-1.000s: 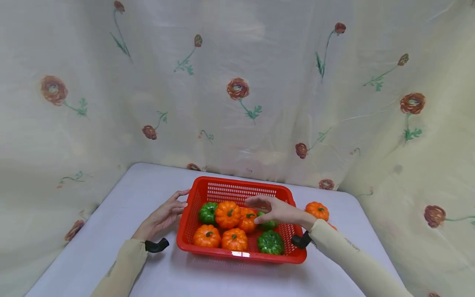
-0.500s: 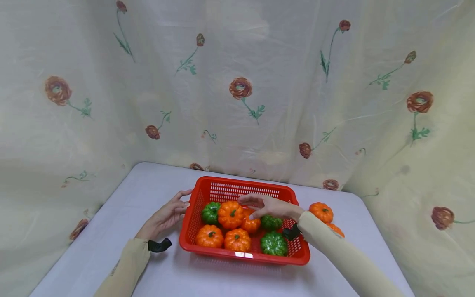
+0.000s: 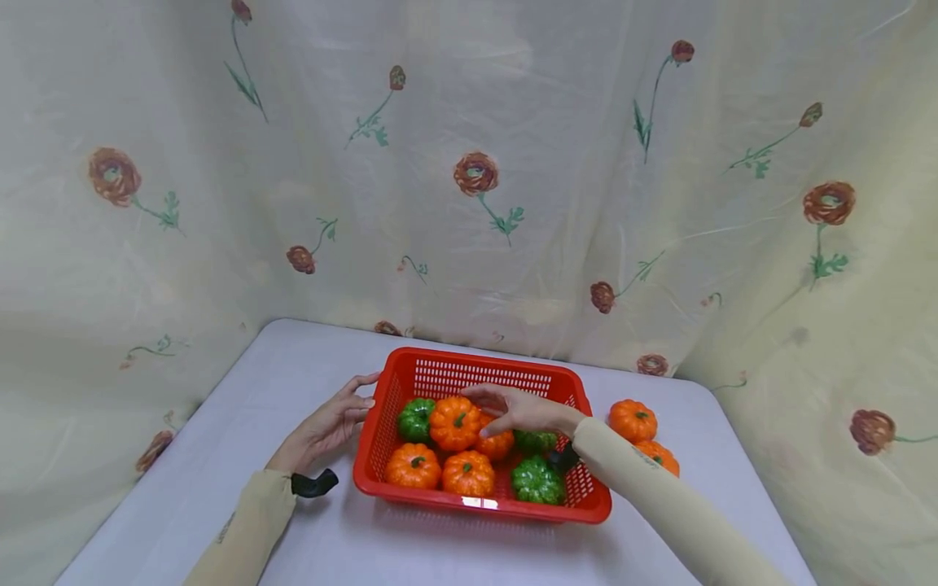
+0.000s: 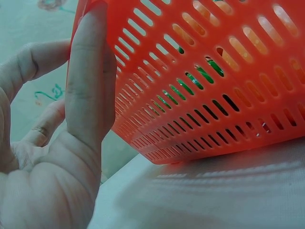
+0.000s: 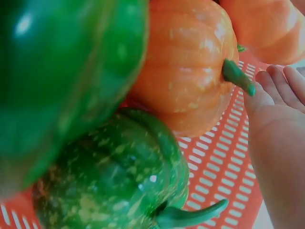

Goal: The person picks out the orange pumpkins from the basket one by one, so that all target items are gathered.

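A red slotted plastic basket [image 3: 479, 355] stands on the table, holding several small orange and green pumpkins. My left hand [image 3: 333, 423] grips its left rim; in the left wrist view the thumb [image 4: 88, 81] lies against the rim's outside. Above the contents, my right hand [image 3: 516, 408] has its fingers spread and bent beside the uppermost orange pumpkin [image 3: 453, 425], without a visible grip. Under this hand sits another orange pumpkin [image 3: 498, 446], partly covered. Green pumpkins [image 3: 538, 480] lie to the right, one partly behind the right wrist. The right wrist view shows a speckled green pumpkin [image 5: 114, 171] close up.
Two orange pumpkins [image 3: 633, 421] lie on the white table [image 3: 315, 350] outside the basket, to its right, close to the right forearm. A flowered curtain [image 3: 366, 203] hangs behind the table and at both sides.
My right hand has moved left over the basket, from above the right-hand pumpkins to beside the uppermost orange one. The left hand keeps its place on the rim.
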`<state>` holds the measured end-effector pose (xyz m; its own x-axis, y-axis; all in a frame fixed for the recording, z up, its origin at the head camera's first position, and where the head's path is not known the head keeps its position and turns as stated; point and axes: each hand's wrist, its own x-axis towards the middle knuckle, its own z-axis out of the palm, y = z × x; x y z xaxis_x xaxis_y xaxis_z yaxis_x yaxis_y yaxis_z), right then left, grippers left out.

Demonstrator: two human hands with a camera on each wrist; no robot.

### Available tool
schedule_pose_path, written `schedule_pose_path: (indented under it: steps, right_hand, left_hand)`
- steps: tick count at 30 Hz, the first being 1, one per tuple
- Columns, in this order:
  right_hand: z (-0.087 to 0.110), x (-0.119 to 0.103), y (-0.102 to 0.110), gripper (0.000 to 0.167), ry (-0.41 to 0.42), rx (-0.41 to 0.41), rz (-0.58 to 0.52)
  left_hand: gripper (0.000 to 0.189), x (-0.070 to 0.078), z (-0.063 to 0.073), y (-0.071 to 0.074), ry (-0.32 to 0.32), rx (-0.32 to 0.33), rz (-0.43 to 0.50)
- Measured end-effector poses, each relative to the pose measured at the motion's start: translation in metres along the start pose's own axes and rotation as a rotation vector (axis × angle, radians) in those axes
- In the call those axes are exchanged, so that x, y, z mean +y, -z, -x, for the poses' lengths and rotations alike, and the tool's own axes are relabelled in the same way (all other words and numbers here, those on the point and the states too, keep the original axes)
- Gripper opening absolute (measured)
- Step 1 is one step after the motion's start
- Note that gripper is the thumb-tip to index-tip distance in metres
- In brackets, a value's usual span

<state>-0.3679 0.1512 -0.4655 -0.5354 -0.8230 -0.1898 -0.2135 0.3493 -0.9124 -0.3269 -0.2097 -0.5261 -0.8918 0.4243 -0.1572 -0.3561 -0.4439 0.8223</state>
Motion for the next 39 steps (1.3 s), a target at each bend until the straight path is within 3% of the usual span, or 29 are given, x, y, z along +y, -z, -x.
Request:
schedule_pose_path:
  steps: [16,23,30,39]
  right_hand:
    - [-0.012,-0.004,-0.012,0.08,0.023,-0.067,0.022]
    - [-0.016,-0.009,-0.014,0.078,-0.019,-0.04,0.118]
    - [-0.015,-0.013,-0.011,0.075,-0.056,-0.01,0.051]
    - [-0.011,-0.008,-0.008,0.068,-0.043,0.029,0.032]
  left_hand:
    - [0.073,-0.002,0.0,-0.003,0.009,0.015,0.015]
    - [0.067,0.0,-0.001,-0.003,0.009,0.003,0.01]
    - [0.068,0.001,-0.001,-0.002,0.0,-0.018,0.013]
    - [0.071,0.001,0.0,-0.002,0.012,-0.007,0.017]
